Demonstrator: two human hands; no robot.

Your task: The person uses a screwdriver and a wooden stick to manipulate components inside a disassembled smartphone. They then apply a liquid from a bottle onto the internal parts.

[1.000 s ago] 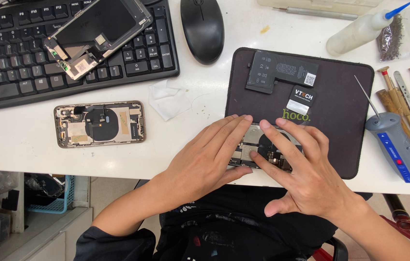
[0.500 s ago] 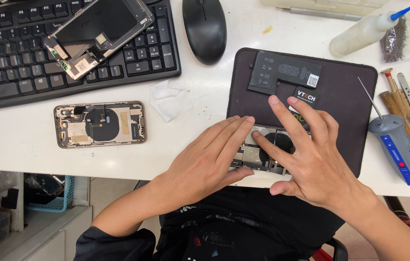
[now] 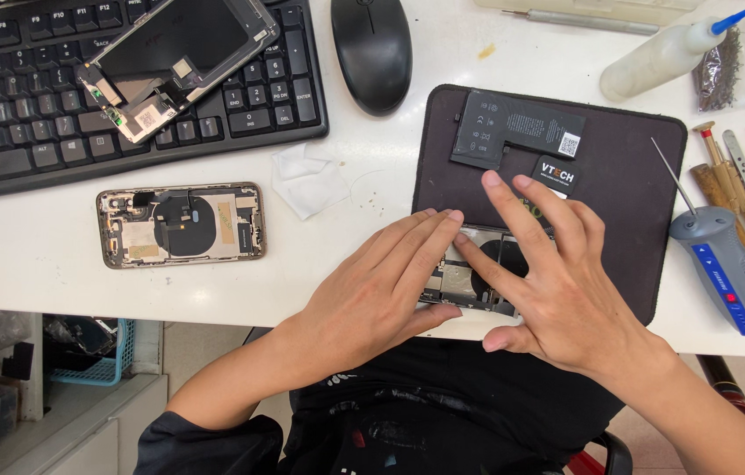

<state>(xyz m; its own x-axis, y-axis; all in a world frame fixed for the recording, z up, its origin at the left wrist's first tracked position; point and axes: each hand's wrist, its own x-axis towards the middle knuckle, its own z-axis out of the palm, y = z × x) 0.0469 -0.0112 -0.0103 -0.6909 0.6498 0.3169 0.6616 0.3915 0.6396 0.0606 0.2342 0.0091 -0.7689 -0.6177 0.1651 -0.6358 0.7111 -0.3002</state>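
An opened phone housing point(image 3: 478, 273) lies on a dark work mat point(image 3: 636, 185) near the table's front edge. My left hand point(image 3: 381, 295) rests flat on its left end, fingers together, pressing down. Over the right part lies my right hand point(image 3: 557, 281), fingers spread and reaching up toward a black L-shaped battery point(image 3: 513, 127) at the top of the mat. Most of the housing is hidden under both hands.
A second opened phone housing point(image 3: 181, 224) lies left on the white table. A detached screen point(image 3: 174, 62) rests on a black keyboard point(image 3: 29, 114). Black mouse point(image 3: 372, 48), white wipe point(image 3: 306, 180), grey-blue electric screwdriver point(image 3: 726, 268), hand screwdrivers point(image 3: 733, 176), glue bottle point(image 3: 662, 57).
My right hand has slid up the mat, its fingers stretching toward the battery. My left hand stayed on the housing's left end.
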